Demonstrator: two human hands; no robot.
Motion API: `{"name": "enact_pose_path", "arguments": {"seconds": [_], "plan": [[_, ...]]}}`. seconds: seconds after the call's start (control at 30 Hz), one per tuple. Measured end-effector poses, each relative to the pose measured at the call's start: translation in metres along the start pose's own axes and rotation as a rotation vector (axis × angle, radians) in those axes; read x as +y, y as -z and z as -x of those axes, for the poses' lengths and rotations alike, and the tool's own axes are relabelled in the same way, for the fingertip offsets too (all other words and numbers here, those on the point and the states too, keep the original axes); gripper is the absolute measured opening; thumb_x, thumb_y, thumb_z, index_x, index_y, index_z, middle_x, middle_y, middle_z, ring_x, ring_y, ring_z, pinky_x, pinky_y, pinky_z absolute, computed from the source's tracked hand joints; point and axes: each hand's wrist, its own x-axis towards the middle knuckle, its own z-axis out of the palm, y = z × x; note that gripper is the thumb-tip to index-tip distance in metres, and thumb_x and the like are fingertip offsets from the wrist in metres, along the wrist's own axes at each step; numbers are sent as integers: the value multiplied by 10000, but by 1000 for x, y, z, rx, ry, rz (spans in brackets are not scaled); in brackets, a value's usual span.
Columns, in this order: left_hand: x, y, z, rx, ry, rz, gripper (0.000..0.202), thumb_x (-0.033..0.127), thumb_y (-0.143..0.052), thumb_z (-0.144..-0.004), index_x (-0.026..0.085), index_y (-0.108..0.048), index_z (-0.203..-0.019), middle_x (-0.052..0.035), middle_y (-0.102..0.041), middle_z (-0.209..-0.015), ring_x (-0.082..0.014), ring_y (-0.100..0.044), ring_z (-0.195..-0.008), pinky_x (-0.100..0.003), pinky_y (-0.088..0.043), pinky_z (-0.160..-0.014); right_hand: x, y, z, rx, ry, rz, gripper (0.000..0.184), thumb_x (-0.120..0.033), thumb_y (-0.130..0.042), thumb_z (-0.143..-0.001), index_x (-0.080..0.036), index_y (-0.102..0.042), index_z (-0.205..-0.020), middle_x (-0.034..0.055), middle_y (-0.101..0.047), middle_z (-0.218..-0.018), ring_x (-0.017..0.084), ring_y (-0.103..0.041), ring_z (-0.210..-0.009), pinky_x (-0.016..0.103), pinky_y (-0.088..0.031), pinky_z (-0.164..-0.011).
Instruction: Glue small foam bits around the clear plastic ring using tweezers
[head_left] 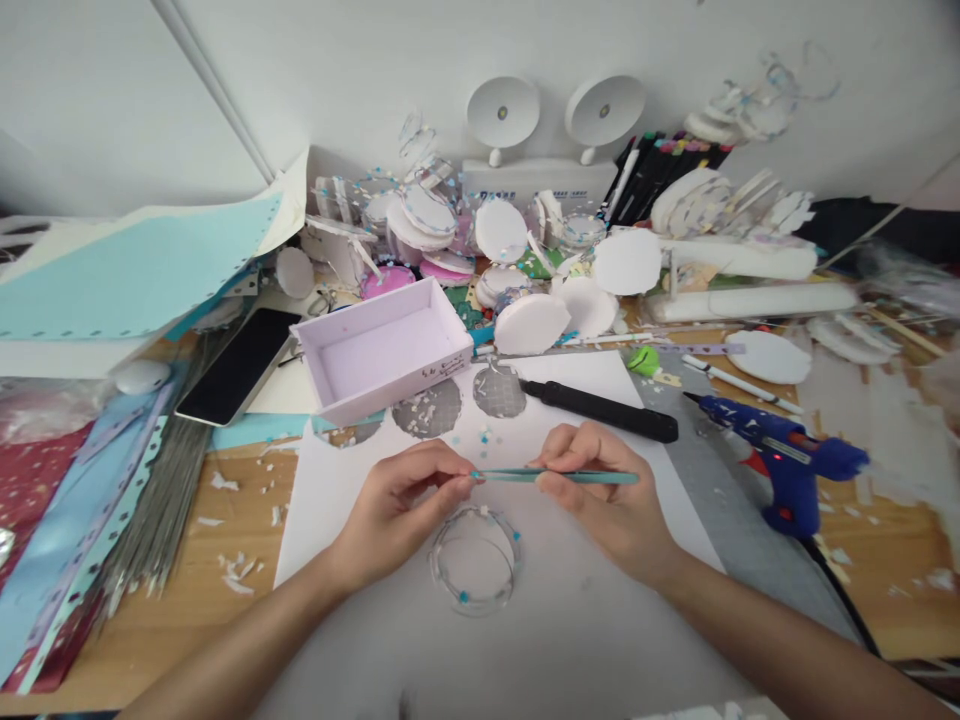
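Simply slim teal tweezers point(600, 478), nearly level, in the right hand point(609, 508)

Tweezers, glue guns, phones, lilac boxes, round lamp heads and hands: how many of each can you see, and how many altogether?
Tweezers: 1 pair
Blue glue gun: 1
Phone: 1
Lilac box: 1
Lamp heads: 2, left one and right one
Hands: 2, left hand and right hand
Total: 8

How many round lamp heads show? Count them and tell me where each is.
2. The left lamp head and the right lamp head stand side by side above the white unit, against the wall.
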Motion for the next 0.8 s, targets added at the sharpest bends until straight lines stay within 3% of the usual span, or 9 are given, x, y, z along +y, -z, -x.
{"name": "enact_pose_path", "arguments": {"seconds": [0.33, 0.47, 0.57, 0.63, 0.8], "plan": [[-1, 1, -3, 19, -13, -12, 155, 259, -592, -881, 163, -690, -808, -56, -667, -753, -160, -587, -703, -260, -460, -627, 2, 4, -6, 16, -93, -143, 160, -237, -698, -792, -215, -552, -729, -28, -555, -695, 110, -535, -623, 260, -433, -580], [2, 3, -3, 23, -17, -12, 229, 309, -567, -899, 160, -715, -808, -64, -676, -737, -161, -574, -675, -268, -446, -616, 0, 6, -12, 85, -35, -122, 183, -245, -697, -790, -212, -540, -701, -28, -558, -669, 110, -535, -613, 266, -441, -585], [4, 6, -1, -2, -34, 9, 311, 363, -542, -913, 163, -743, -784, -56, -641, -663, -157, -542, -624, -276, -428, -593, -10, 1, -11, 128, 123, 46, 127, -188, -681, -791, -223, -572, -735, -4, -583, -708, 139, -585, -671, 297, -489, -617], [4, 6, 2, -22, -31, 52, 338, 389, -535, -915, 165, -754, -790, -48, -615, -635, -153, -520, -605, -276, -413, -581, -18, -5, -9, 85, 327, 240, 118, -133, -666, -780, -230, -600, -769, 22, -622, -729, 172, -624, -701, 338, -523, -629], [0, 5, 8, -24, 61, 257, 411, 451, -585, -871, 153, -690, -608, -20, -541, -570, -133, -458, -577, -265, -369, -577, -25, -26, -11, -261, 926, 777, 183, -76, -642, -783, -244, -642, -854, 54, -731, -857, 172, -658, -700, 336, -563, -599]]}}
